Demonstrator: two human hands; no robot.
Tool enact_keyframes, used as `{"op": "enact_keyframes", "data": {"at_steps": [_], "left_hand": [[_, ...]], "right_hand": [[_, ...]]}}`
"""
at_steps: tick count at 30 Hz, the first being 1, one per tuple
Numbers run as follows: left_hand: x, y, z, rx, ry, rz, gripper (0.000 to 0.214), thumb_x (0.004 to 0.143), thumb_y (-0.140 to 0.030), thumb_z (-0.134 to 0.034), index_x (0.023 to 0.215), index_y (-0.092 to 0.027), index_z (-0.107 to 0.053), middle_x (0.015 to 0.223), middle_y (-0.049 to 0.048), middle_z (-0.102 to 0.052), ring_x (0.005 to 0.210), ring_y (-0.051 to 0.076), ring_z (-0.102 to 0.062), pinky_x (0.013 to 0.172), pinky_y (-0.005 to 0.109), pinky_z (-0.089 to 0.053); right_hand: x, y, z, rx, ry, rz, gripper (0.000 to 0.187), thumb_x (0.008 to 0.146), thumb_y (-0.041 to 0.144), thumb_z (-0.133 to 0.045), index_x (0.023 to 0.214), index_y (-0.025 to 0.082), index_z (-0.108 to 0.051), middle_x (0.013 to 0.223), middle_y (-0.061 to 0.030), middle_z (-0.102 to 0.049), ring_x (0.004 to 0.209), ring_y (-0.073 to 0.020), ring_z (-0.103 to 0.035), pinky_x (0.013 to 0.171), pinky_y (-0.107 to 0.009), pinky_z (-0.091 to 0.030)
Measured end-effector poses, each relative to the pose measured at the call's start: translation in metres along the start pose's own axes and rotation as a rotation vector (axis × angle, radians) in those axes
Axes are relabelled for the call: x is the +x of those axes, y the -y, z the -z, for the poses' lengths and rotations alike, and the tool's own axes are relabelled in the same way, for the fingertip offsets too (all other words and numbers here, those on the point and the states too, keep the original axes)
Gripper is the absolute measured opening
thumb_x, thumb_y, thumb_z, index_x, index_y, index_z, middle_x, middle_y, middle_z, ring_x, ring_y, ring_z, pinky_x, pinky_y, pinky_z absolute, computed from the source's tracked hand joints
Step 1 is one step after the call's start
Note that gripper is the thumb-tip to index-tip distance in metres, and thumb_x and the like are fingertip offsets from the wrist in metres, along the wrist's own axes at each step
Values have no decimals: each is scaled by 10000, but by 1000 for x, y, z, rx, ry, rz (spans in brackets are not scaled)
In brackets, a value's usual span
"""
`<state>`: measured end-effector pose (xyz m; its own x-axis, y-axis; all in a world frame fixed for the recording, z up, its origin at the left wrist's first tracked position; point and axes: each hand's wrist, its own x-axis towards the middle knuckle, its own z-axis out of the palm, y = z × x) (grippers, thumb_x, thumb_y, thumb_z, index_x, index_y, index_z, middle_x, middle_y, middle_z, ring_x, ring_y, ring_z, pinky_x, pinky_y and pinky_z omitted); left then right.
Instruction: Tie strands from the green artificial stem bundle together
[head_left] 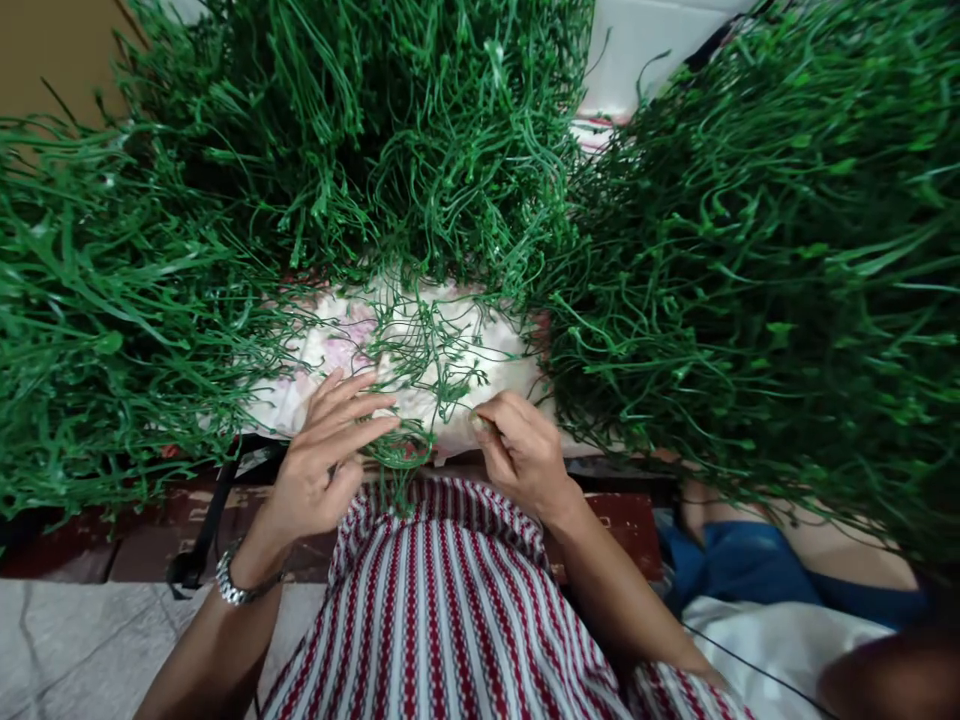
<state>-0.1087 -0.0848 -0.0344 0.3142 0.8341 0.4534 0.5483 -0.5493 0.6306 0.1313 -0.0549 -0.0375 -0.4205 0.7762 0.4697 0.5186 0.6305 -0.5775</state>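
My left hand [321, 462], with a metal watch [232, 578] on its wrist, is held with fingers stretched out at the left front of a pale sheet [510, 375]. Thin green stems with small leafy tips [435, 365], which look like artificial plant stems, lie loosely on that sheet. Some of the strands hang over the front edge, close to my left fingertips. At the right front, my right hand [525, 452] is closed, thumb and forefinger pinched together; what sits between them, if anything, is too small to make out.
Tall heaps of the same green stems stand at the left [112, 300], the back [420, 110] and the right [772, 280]. Another person's leg in blue shorts [772, 565] is at the lower right. A dark red wooden edge [615, 520] runs along the front.
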Motion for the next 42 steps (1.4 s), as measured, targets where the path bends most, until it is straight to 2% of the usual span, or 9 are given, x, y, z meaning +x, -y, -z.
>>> {"op": "enact_keyframes", "data": {"at_steps": [4,8,12,17,21,29,32,37,42], "left_hand": [[25,-25,-1,52,-185,148,264,790,-121,-470,977,-199,-639,917,49,-666,911,203,-596,844,403,-470],[67,-37,-18,408,84,251,230,829,-305,-482,750,-158,-640,738,68,-667,762,217,-592,770,386,-426],[83,-32,-35,465,100,376,264,816,-257,-474,575,-168,-535,545,28,-575,574,162,-522,635,311,-383],[57,-37,-28,81,-165,88,149,781,-116,-541,641,-164,-523,612,4,-559,615,124,-500,663,288,-413],[39,-42,-22,-125,-311,-89,168,710,3,-584,747,-159,-558,657,18,-568,663,142,-529,660,309,-458],[26,-38,-28,-146,-184,14,162,714,-2,-596,776,-151,-592,672,26,-579,651,136,-535,625,291,-449],[24,-39,-31,-136,-119,27,153,724,-11,-588,779,-153,-604,669,26,-589,642,131,-530,611,281,-436],[22,-44,-34,-134,-46,47,134,757,-37,-556,760,-166,-594,697,27,-591,673,138,-538,643,287,-437],[25,-57,-26,-95,26,177,221,796,-118,-550,1009,-173,-575,938,62,-627,906,172,-566,815,304,-440]], "right_hand": [[-5,-2,-4,27,46,26,150,895,124,-381,920,139,-528,754,-54,-552,696,-139,-507,654,-260,-406],[-5,2,-12,-110,142,121,161,885,138,-399,907,125,-558,723,-58,-533,684,-157,-466,639,-284,-384],[-7,6,-12,-191,244,182,180,897,221,-430,938,137,-584,822,-77,-563,747,-171,-456,666,-303,-381],[-12,-2,-2,-37,331,167,269,866,365,-503,1011,151,-578,987,-102,-578,910,-203,-492,803,-372,-423],[-11,-11,-1,52,182,134,163,834,127,-464,937,147,-588,880,-85,-595,847,-175,-513,771,-337,-448],[-13,4,36,212,-241,-142,198,826,79,-468,928,172,-610,717,-24,-555,645,-121,-525,582,-255,-422],[-9,19,57,217,-388,-63,226,832,164,-497,1028,200,-602,833,-55,-588,791,-169,-558,692,-319,-469],[14,28,56,113,24,203,286,830,327,-570,1079,186,-578,1154,-103,-562,1149,-244,-482,980,-445,-413],[17,16,37,163,22,221,135,829,227,-586,941,157,-613,948,-75,-621,1040,-204,-531,913,-395,-456]]}}
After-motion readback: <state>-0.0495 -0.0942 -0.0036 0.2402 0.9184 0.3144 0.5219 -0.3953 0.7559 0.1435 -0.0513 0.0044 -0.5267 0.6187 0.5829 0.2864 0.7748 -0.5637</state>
